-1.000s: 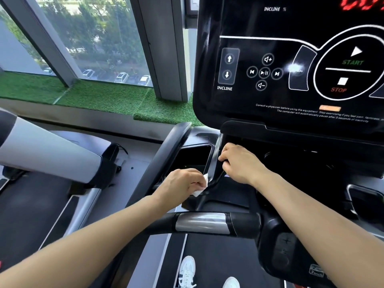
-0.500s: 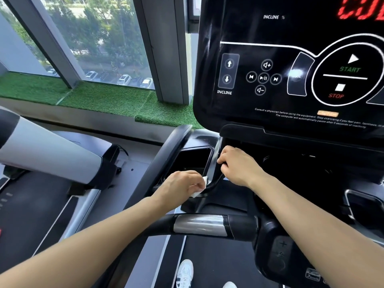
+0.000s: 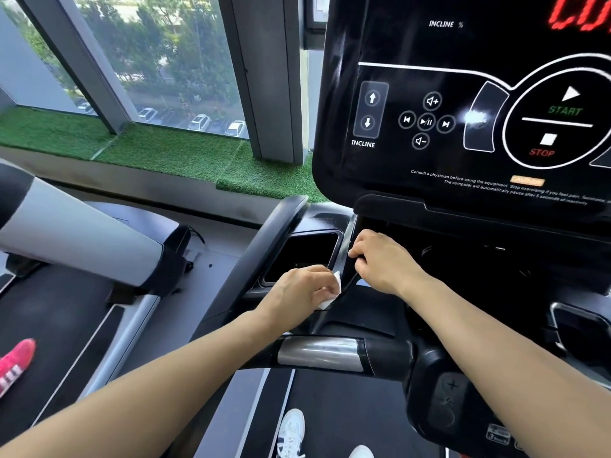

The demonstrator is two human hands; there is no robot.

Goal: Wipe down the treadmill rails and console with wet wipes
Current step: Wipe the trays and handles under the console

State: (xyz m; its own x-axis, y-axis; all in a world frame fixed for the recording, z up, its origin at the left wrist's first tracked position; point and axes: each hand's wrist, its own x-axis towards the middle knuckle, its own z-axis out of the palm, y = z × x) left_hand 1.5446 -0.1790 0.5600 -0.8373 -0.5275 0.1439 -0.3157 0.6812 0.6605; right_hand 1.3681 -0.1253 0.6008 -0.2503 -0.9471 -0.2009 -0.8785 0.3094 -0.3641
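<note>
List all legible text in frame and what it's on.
All on the treadmill console:
"INCLINE %": top.
"INCLINE": under the arrow buttons.
"START", green.
"STOP", red.
"Consult a physician before using the equipment": fine print; the rest is partly blurred.
Red LED digits: cut off.
Orange tag: blurred.

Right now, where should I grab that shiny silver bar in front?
Grab the silver bar around its bare middle, coming from above. It lies level and round, so fingers can curl over it. The left hand holding the wipe is farther forward.
</note>
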